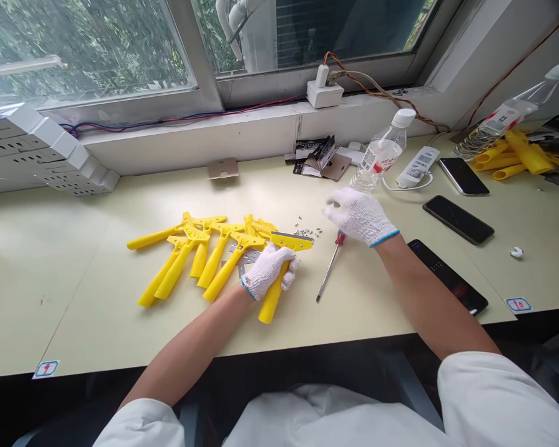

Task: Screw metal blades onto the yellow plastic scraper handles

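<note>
My left hand (271, 270), in a white knit glove with a blue cuff, is closed round the handle of a yellow scraper (273, 297). Its head carries a metal blade fastened by two screws and points up and away from me. My right hand (358, 216), gloved the same way, hovers over the table with fingers bent and a gap between thumb and fingers. Just below it lies a screwdriver (328, 271), its red handle end partly hidden by the hand. Small screws (317, 231) are scattered between the hands. Several more yellow scrapers (182, 264) lie to the left, with loose metal blades (243, 259) partly under them.
Behind stand a water bottle (377, 155), torn black cartons (321, 158) and a brown card piece (223, 169). A power strip (418, 166) and several phones (458, 219) lie right. Yellow tubular handles (517, 155) are heaped at far right. White boxes (41, 149) are stacked left.
</note>
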`<state>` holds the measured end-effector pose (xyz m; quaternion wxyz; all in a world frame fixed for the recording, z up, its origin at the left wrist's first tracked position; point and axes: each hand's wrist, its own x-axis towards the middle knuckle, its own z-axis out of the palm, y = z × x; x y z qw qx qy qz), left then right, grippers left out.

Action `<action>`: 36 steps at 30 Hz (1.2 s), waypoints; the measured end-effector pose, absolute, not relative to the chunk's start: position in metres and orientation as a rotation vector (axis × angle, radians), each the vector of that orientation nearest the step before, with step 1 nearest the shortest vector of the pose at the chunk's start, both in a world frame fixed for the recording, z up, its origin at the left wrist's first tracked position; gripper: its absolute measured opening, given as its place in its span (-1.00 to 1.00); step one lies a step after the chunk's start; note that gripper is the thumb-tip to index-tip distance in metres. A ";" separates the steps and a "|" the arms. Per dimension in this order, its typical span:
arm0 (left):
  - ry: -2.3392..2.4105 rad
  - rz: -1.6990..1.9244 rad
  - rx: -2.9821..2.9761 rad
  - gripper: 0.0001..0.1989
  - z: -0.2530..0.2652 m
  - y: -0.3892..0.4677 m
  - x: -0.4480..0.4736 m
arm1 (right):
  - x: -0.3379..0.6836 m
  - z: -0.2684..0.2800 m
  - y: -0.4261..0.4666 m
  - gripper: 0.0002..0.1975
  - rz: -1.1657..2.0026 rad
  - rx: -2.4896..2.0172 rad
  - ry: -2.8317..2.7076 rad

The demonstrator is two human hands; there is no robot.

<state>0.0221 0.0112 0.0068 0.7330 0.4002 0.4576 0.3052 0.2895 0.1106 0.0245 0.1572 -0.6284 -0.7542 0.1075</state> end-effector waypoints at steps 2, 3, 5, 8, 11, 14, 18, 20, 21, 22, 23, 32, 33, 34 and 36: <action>0.970 0.616 0.975 -0.79 0.013 0.008 0.019 | 0.278 0.033 0.099 -0.59 0.830 -1.493 -2.302; 0.948 0.599 1.018 -0.79 0.016 0.007 0.017 | 0.273 0.035 0.094 -0.60 1.069 -1.358 -2.352; 0.898 0.577 1.113 -0.77 0.021 0.006 0.013 | 0.267 0.034 0.088 -0.62 1.444 -1.144 -2.335; 0.809 0.498 1.285 -0.69 0.028 0.006 0.003 | 0.263 0.028 0.084 -0.54 1.818 -0.979 -2.125; 0.746 0.448 1.326 -0.66 0.030 0.007 -0.009 | 0.255 0.024 0.076 -0.48 1.933 -0.849 -2.035; 0.804 0.484 1.248 -0.70 0.028 0.005 -0.020 | 0.239 0.022 0.062 -0.60 1.415 -0.849 -2.183; 0.949 0.546 1.087 -0.72 0.022 0.001 -0.030 | 0.224 0.017 0.049 -0.67 0.656 -0.926 -2.212; 0.966 0.612 1.015 -0.76 0.025 0.002 -0.037 | 0.223 0.015 0.048 -0.63 0.766 -1.009 -2.081; 0.978 0.662 0.990 -0.76 0.027 0.004 -0.041 | 0.224 0.014 0.050 -0.60 0.867 -1.049 -2.007; 1.002 0.725 0.974 -0.77 0.031 0.007 -0.047 | 0.224 0.013 0.051 -0.55 0.958 -1.078 -1.950; 1.032 0.794 0.966 -0.76 0.035 0.010 -0.053 | 0.225 0.012 0.051 -0.51 1.020 -1.096 -1.922; 1.172 1.043 0.805 -0.76 0.052 0.028 -0.069 | 0.174 -0.002 0.014 -0.43 1.804 -0.982 -1.939; 1.161 1.022 0.815 -0.76 0.050 0.027 -0.066 | 0.171 -0.001 0.012 -0.44 1.822 -0.994 -1.943; 1.145 0.996 0.829 -0.74 0.047 0.025 -0.063 | 0.170 0.001 0.011 -0.44 1.801 -1.022 -1.949; 1.100 0.954 0.868 -0.73 0.043 0.020 -0.058 | 0.172 0.005 0.013 -0.43 1.689 -1.099 -1.946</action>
